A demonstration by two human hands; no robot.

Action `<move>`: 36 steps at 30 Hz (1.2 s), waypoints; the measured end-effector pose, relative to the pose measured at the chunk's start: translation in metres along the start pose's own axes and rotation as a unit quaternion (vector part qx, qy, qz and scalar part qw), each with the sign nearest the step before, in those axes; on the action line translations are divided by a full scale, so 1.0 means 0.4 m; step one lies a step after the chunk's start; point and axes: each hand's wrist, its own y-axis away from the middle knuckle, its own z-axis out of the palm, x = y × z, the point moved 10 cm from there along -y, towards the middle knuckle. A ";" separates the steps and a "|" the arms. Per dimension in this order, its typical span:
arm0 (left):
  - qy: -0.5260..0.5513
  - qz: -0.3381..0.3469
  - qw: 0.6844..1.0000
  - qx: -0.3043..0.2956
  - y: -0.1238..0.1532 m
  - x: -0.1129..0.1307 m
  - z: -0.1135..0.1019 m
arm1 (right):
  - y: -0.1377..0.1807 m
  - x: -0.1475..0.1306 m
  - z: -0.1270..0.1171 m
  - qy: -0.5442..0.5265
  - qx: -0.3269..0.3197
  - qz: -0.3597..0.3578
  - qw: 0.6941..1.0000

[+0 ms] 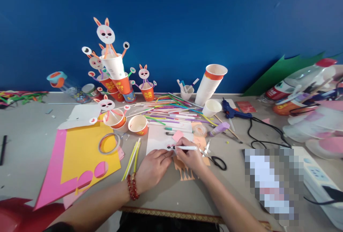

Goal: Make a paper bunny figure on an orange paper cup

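Note:
My right hand (191,157) is closed around a white marker pen (190,147), its dark tip resting by small black and pink spots (169,146) on the paper. My left hand (154,167), a red bead bracelet (132,187) at its wrist, lies with fingers stretched over the edge of the white sheet (157,137), close to the pen tip. Just above sits a pink paper square (178,136). Peach paper (184,174) with cut-out shapes lies partly under my right hand. Scissors (218,162) rest to the right of it.
Rabbit-faced paper cups (147,92) stand at the back left. A tall cup stack (210,84), glue gun (233,110) and cable are at right. Colored sticks (171,105) cover the middle back. Tape (108,143) lies on yellow paper (88,150); a power strip (318,178) sits far right.

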 end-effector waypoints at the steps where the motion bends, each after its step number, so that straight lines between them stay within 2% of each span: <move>1: 0.000 0.000 1.000 0.000 0.000 0.000 0.000 | 0.000 0.000 0.000 0.000 0.000 0.000 1.000; 17: 0.001 -0.001 1.000 0.005 0.001 0.000 0.000 | 0.000 -0.001 -0.001 -0.010 0.002 0.003 1.000; 26: 0.006 -0.004 1.000 -0.004 0.002 -0.003 0.004 | -0.001 0.004 -0.004 -0.062 0.013 0.016 0.998; 36: 0.011 -0.008 1.000 0.014 0.002 -0.002 -0.012 | 0.018 0.019 -0.071 -0.187 0.109 0.048 0.975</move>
